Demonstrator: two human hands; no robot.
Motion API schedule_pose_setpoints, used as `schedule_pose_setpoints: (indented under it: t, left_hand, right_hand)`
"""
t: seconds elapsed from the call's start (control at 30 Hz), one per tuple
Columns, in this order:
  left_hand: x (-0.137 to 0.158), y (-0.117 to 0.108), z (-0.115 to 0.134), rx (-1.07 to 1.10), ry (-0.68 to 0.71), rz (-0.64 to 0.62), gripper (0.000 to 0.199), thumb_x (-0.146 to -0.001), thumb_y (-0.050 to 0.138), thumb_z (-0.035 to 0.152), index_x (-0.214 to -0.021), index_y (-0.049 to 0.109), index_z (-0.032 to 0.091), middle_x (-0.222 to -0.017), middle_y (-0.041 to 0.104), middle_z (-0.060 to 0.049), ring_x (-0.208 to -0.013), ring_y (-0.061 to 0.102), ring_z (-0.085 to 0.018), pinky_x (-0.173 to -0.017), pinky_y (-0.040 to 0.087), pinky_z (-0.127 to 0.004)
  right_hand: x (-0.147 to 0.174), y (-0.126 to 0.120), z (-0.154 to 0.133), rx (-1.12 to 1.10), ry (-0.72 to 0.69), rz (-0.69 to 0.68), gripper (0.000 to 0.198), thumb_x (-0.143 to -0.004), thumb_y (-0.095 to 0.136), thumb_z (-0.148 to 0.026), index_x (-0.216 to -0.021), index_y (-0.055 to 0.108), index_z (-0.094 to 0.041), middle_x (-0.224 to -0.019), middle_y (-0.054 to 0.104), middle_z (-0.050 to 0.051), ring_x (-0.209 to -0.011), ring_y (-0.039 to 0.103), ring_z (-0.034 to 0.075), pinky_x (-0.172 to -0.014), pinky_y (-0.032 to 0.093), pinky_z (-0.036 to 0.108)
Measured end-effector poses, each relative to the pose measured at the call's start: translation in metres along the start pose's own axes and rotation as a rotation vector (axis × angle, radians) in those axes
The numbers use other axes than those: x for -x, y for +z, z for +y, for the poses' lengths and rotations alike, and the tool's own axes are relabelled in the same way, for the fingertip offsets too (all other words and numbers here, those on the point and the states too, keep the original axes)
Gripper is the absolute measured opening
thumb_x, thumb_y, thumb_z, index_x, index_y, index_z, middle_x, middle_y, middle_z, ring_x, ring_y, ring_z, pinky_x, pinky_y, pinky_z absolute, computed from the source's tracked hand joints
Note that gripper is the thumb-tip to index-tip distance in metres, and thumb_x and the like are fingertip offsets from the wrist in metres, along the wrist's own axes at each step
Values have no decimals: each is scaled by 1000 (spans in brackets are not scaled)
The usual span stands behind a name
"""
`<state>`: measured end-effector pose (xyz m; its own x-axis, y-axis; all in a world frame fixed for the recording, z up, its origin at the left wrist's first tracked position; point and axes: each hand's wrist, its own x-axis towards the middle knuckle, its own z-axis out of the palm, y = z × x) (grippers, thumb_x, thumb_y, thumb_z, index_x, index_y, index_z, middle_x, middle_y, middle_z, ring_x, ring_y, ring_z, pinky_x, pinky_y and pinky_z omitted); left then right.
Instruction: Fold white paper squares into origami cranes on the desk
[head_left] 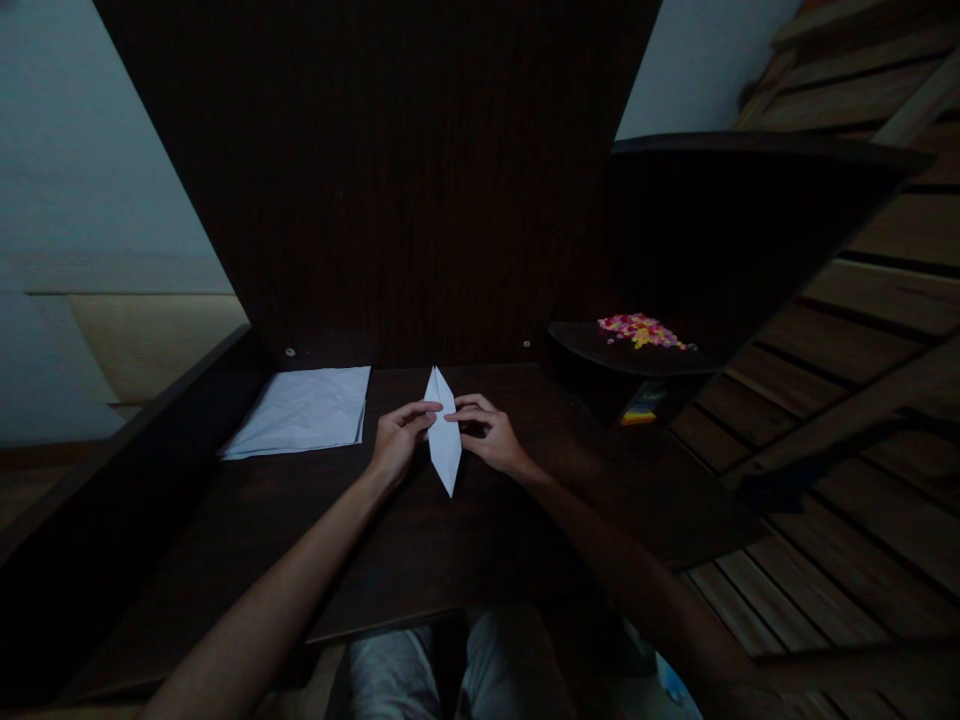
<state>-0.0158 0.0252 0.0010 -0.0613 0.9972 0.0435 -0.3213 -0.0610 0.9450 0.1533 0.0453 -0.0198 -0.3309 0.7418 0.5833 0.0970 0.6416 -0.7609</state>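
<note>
already, the paper [445,455] is folded narrow — pinched by fingers of left hand [397,437] and right hand [493,434]; white sheets [304,410] are seen flat.

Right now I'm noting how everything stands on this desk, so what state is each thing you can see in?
Paper: folded, pointed at both ends, held in both hands
Left hand: gripping the paper
Right hand: gripping the paper
White sheets: lying flat, slightly wrinkled
Colourful bits: loosely heaped on the shelf
</note>
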Motion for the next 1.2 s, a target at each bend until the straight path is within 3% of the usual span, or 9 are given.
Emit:
schedule_pose_setpoints:
  t: [0.23,0.37,0.6,1.03,1.2]
  left_hand:
    - [0,-2,2,91,-25,-123,25,-55,62,16,-77,74,13,-74,69,-6,-68,62,-17,-62,48,-27]
    - [2,-2,2,50,79,-197,24,-55,66,16,-77,74,15,-98,71,-9,-84,66,-22,-73,49,-31]
    - [2,-2,2,-77,132,-197,32,-52,83,30,-79,74,14,-124,61,-15,-107,61,-31,-91,47,-42]
    - [0,-4,0,-84,96,-225,43,-43,88,34,-77,73,11,-124,60,-19,-97,66,-31,-90,50,-45]
    - [-1,-5,2,-80,107,-208,45,-42,88,36,-77,73,12,-103,70,-15,-91,68,-30,-89,50,-45]
  right_hand:
    - [-2,0,1,28,-7,75,17,-74,72,-32,-90,74,-25,-104,60,7,-100,58,20,-85,48,36]
    - [-3,0,1,-3,12,126,21,-76,69,-34,-95,73,-25,-106,60,8,-100,58,20,-77,50,32]
    - [-3,-1,1,-59,19,150,22,-77,68,-32,-97,73,-26,-107,60,8,-102,58,20,-85,48,34]
    - [-4,-4,-1,-85,50,127,17,-75,70,-38,-85,75,-25,-106,62,8,-103,59,22,-90,46,38]
    - [-3,-5,-2,-68,29,105,21,-76,69,-41,-88,75,-25,-109,61,8,-103,59,22,-89,46,38]
